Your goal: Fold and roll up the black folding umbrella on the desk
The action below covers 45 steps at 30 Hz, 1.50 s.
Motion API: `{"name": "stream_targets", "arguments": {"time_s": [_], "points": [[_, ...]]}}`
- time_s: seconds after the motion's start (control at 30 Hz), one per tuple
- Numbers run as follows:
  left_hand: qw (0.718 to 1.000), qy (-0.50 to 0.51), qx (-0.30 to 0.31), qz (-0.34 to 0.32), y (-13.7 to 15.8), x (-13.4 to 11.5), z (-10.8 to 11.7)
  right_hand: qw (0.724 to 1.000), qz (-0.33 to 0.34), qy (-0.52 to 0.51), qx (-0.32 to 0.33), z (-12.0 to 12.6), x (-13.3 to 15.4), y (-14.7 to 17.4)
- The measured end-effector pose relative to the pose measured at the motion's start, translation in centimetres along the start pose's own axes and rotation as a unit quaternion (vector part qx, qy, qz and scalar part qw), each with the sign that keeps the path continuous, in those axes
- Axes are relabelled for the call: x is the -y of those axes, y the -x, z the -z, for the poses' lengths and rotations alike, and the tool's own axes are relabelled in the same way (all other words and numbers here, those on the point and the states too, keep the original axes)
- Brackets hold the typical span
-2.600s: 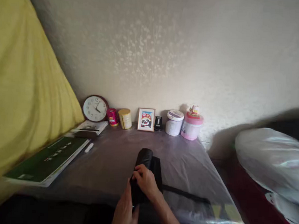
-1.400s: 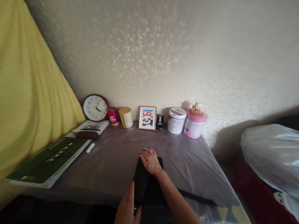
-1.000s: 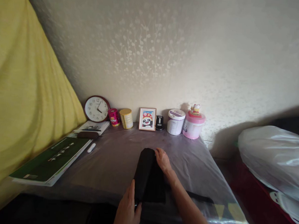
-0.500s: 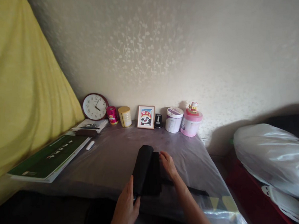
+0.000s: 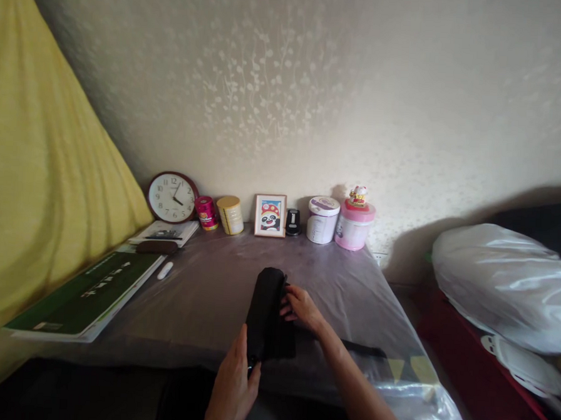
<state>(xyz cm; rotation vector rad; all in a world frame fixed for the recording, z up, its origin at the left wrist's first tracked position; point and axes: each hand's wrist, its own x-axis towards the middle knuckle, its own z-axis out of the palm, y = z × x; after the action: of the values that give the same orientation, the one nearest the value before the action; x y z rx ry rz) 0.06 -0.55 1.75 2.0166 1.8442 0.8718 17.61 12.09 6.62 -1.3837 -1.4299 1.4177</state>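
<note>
A black cloth roll (image 5: 262,315) lies lengthwise near the front of the table, with a flat flap (image 5: 286,343) along its right side. My left hand (image 5: 236,380) grips its near end, thumb and fingers around it, where a small shiny dark part shows. At the roll's upper right, my right hand (image 5: 301,306) holds the flap's far edge with bent fingers, folded up against the roll. From under my right forearm a black strap (image 5: 365,349) stretches right across the table.
Along the wall stand a clock (image 5: 172,197), a pink can (image 5: 207,213), a yellow-lidded can (image 5: 231,215), a framed panda picture (image 5: 270,216) and two tubs (image 5: 322,221). Green book (image 5: 88,294) lies left, beside a yellow curtain (image 5: 42,179). A plastic-wrapped bundle (image 5: 502,284) sits right.
My right hand has moved left to the roll, lifting the flap's far part over against it. My left hand keeps its hold on the near end. The view shifted slightly.
</note>
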Motion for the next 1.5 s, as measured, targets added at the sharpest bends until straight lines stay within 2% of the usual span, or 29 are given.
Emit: {"name": "stream_targets", "arguments": {"time_s": [0.33,0.63,0.73,0.9,1.0,1.1,1.2,1.27,1.33,1.43,1.5], "points": [[1.0,-0.001,-0.005,-0.009,0.0,0.0,0.1,0.988,0.069,0.08,-0.111,-0.6,-2.4,-1.8],[0.998,-0.037,-0.043,-0.04,0.2,0.7,-1.3,0.959,0.14,0.159,-0.191,-3.2,-3.5,-3.4],[0.996,-0.066,-0.042,-0.033,0.2,0.3,-1.6,0.95,0.156,0.173,-0.209,-4.6,-3.8,-3.3],[0.986,-0.163,-0.003,-0.041,0.2,-0.3,-2.7,0.932,0.205,0.215,-0.209,-6.3,-4.0,-2.8],[0.974,-0.219,-0.025,-0.054,0.1,-0.2,-4.2,0.934,0.159,0.24,-0.209,-6.9,-3.4,-2.9],[0.965,-0.25,-0.058,-0.059,-0.2,0.1,-5.5,0.931,0.107,0.248,-0.244,-7.5,-2.6,-3.1],[0.964,-0.254,-0.072,-0.033,-0.5,-0.1,-6.0,0.921,0.095,0.259,-0.275,-7.9,-2.1,-3.2],[0.972,-0.228,-0.052,-0.008,-0.6,-0.5,-5.7,0.918,0.095,0.269,-0.275,-8.0,-1.7,-3.0],[0.983,-0.185,-0.004,0.017,-0.6,-1.0,-5.0,0.919,0.078,0.28,-0.265,-7.9,-1.2,-2.6],[0.992,-0.094,0.075,0.05,-0.7,-1.5,-3.2,0.922,0.036,0.295,-0.247,-7.9,-0.2,-2.0],[0.993,-0.008,0.096,0.07,-0.7,-1.7,-1.4,0.923,0.026,0.3,-0.241,-7.9,0.3,-1.8]]}}
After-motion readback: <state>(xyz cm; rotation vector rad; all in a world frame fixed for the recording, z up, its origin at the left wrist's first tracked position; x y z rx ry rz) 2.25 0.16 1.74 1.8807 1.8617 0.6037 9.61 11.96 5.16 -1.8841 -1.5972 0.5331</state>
